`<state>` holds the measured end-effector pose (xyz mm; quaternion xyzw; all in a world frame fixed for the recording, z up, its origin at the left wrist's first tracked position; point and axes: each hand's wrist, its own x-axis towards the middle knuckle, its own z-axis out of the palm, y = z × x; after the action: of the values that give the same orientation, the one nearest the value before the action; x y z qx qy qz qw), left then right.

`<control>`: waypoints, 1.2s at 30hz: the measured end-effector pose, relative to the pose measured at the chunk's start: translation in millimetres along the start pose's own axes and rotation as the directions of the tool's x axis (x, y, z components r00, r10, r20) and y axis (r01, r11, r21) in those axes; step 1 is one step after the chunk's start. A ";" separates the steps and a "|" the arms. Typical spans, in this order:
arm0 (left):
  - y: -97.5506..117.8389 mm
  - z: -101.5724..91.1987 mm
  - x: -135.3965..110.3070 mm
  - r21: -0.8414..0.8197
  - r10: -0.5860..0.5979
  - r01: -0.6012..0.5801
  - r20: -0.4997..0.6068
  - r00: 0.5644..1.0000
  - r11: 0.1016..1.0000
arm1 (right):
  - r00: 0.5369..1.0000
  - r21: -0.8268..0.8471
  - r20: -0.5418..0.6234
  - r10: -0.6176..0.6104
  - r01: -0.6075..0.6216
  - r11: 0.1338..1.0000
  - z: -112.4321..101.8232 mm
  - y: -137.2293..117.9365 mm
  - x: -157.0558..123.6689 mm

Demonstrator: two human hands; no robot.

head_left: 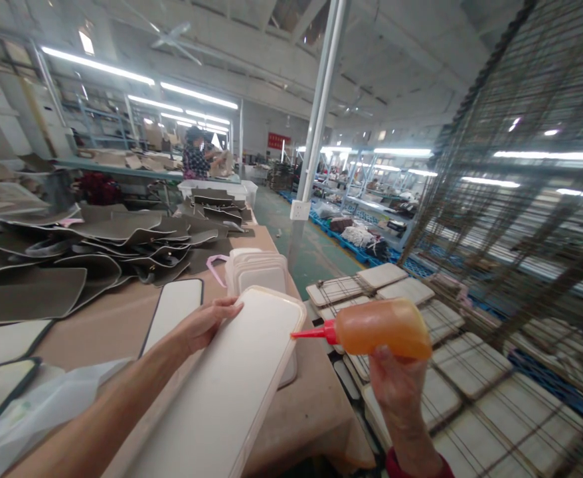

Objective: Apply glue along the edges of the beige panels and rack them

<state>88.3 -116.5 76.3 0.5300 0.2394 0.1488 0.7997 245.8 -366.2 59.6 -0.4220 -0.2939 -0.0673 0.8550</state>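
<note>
My left hand grips the left edge of a long white panel with rounded corners, thumb on its face. The panel is tilted above the table, and its lower end runs out of the picture. In my right hand is a squeeze bottle of amber liquid, held on its side. Its red nozzle points left, and the tip is at the panel's right edge near the upper corner. Whether liquid is coming out I cannot tell. Just behind the panel stands a stack of similar pale panels.
Grey-brown sheet pieces lie heaped on the brown-covered table. Dark-edged white panels lie at left. On my right, a wire rack holds several pale panels, and a wire mesh frame leans above. A person stands farther back.
</note>
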 end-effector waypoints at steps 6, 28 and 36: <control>0.5 -3.4 1.7 -0.014 -0.001 0.000 -0.034 0.999 1.000 | 0.999 0.079 0.030 0.017 -0.019 0.997 5.1 2.7 -3.2; -6.5 -28.2 -24.5 -0.074 0.072 -0.082 -0.130 0.989 0.994 | 0.951 0.182 0.278 0.136 -0.191 0.965 19.8 5.1 -9.5; -3.3 -39.2 -38.4 -0.035 0.089 -0.097 -0.203 0.975 0.995 | 0.919 0.225 0.361 0.157 -0.250 0.942 26.8 5.5 -13.8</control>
<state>34.8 -106.2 69.2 0.5051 0.2907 0.2442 0.7751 224.6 -344.1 60.8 -0.3368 -0.3967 0.1363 0.8430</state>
